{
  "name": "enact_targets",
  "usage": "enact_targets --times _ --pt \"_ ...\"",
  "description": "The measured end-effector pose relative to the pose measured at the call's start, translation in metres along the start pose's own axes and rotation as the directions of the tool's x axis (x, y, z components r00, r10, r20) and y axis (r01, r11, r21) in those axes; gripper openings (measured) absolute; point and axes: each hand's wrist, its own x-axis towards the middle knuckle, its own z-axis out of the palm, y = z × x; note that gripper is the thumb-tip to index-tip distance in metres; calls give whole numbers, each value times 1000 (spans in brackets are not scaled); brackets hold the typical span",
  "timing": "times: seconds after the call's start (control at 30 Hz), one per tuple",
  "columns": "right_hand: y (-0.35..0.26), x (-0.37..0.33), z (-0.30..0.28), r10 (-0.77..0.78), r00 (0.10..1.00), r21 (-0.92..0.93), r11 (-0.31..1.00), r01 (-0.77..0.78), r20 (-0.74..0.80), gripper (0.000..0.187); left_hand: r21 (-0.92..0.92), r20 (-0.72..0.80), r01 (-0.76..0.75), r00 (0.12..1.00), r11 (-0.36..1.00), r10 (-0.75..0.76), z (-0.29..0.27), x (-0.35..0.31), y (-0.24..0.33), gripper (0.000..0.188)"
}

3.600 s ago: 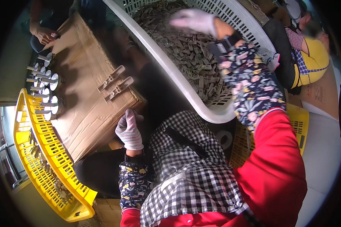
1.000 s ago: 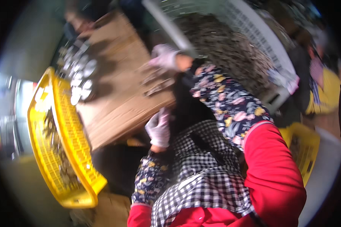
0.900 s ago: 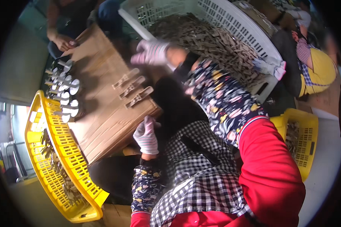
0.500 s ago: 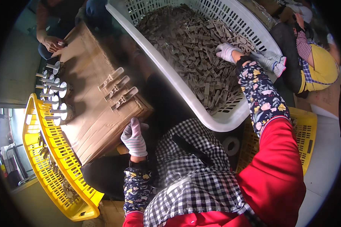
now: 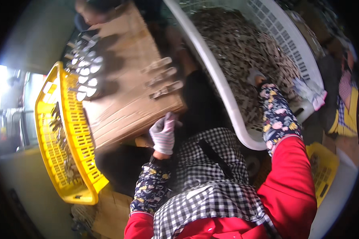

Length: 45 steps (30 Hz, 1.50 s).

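My right hand [image 5: 256,76], in a pale glove, reaches down into a heap of grey-brown, peg-like clips [image 5: 227,51]. Its fingers are blurred and partly sunk among the clips. The heap lies in a large white plastic basket [image 5: 223,85]. My left hand [image 5: 163,134], in a pink-striped glove, is raised beside the near edge of a cardboard box [image 5: 127,87]. Its fingers are loosely bent, with the thumb a little apart and no object visible in them. Three similar clips [image 5: 163,89] lie side by side on the box, just beyond that hand.
Shiny round discs with rods [image 5: 85,67] stand along the box's left side. A yellow basket [image 5: 77,147] with metal pieces leans at left. A pale glove [image 5: 311,93] hangs over the white basket's rim. Another person's blurred hand [image 5: 92,15] is beyond the box; a yellow-clad person sits right.
My right hand has gone deeper into the clips, its fingers now less visible. The whole scene has shifted rightward in view and blurred. My left hand keeps its place beside the box.
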Motion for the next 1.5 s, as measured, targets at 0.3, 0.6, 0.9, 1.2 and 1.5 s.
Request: enact_targets --times 0.3,0.6,0.9,1.2,1.5 --pt "-10 -73 -163 393 906 861 505 -70 -157 30 -155 96 99 992 983 -84 -8 -3 3 31" --pt "-224 -38 -243 -144 942 945 82 316 -303 21 -180 136 141 984 974 -118 -3 -3 1 37" --pt "-262 16 -231 -222 961 967 160 200 -162 16 -191 146 178 978 965 -152 -3 -5 9 32" --pt "-262 22 -223 -242 948 945 204 257 -206 18 -213 157 198 973 957 -167 -3 -6 8 32" --pt "-263 17 -226 -237 952 946 209 247 -196 19 -192 156 183 976 964 -154 -3 -5 11 31"
